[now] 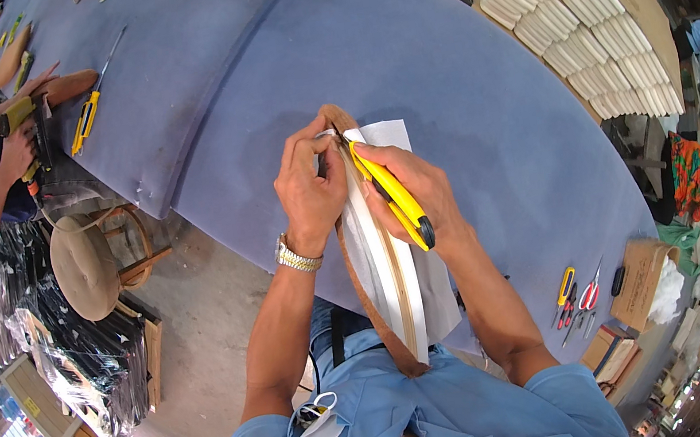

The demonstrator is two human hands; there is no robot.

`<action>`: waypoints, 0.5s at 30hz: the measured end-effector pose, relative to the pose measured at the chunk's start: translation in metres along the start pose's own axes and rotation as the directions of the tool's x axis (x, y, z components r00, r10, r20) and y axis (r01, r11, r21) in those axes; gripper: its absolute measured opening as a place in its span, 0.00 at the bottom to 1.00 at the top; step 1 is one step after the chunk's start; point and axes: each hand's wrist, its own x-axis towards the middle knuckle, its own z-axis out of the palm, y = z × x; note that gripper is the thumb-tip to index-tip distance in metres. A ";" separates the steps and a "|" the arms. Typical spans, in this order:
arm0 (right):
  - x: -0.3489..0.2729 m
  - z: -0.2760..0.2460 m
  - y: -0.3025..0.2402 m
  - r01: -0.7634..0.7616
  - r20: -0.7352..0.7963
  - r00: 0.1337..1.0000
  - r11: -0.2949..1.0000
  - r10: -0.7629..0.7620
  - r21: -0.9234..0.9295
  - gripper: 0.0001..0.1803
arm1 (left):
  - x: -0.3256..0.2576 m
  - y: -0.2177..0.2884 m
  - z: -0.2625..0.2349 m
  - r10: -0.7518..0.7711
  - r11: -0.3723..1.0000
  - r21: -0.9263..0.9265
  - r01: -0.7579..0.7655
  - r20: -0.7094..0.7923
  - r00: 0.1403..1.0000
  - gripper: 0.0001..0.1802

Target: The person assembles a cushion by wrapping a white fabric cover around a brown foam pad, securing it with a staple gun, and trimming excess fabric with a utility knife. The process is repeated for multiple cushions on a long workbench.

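My left hand (310, 190) is closed, its fingertips pinching the far end of a long curved piece (402, 292) with white strips, a tan middle line and a brown band along one side. The near end of this piece rests against my shirt. In my right hand (432, 194) is a yellow snap-off utility knife (396, 192) with a black end. Its tip meets the piece right beside my left fingertips; the blade itself is hard to make out. A pale thin sheet (440, 295) hangs along the right side of the piece.
The blue-covered table (493, 154) spreads ahead. At its right edge lie a yellow-handled tool (565, 285), red-handled scissors (591, 294) and a cardboard box (646, 284). White padded pieces (578, 25) are stacked at far right. A co-worker's hand (18, 151) grips a power tool; a stool (86, 266) stands nearby.
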 end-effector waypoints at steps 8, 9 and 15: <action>-0.013 -0.005 0.004 0.037 -0.032 0.999 0.998 -0.036 0.056 0.23 | -0.018 -0.003 0.005 -0.094 0.994 -0.053 0.091 -0.073 0.993 0.07; -0.013 -0.005 0.004 0.011 -0.047 0.999 0.998 -0.008 0.069 0.23 | -0.019 0.000 0.007 -0.130 0.990 -0.056 0.126 -0.076 0.989 0.07; -0.003 -0.006 0.011 -0.045 -0.079 0.996 0.995 0.052 0.089 0.24 | -0.013 0.004 0.009 -0.380 0.882 -0.332 0.334 -0.081 0.921 0.07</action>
